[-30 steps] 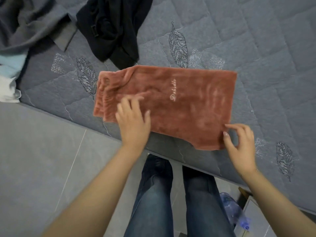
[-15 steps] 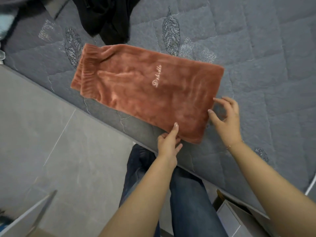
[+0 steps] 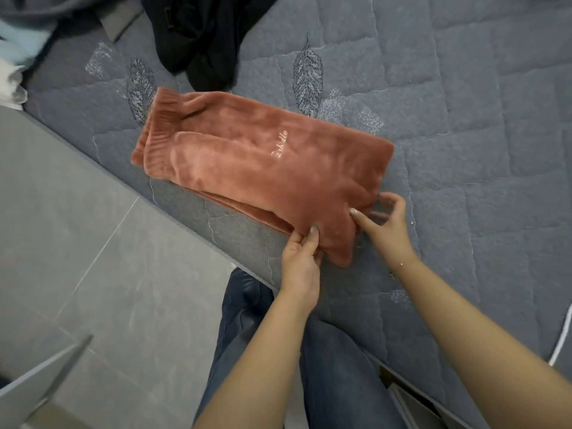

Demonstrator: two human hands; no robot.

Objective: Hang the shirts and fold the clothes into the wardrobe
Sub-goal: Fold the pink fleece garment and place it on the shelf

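Quilted bed [image 3: 464, 88] | L hand [image 3: 301, 264] + R hand [image 3: 385, 224] pinch folded rust pants [image 3: 263, 168]

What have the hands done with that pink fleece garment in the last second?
The left hand left the waistband end and moved to the near corner of the folded pink fleece garment, where it now pinches the edge. The right hand closed its grip on the same end, which is bunching up. The garment remains on the grey quilted mattress, and the black garment is unmoved.
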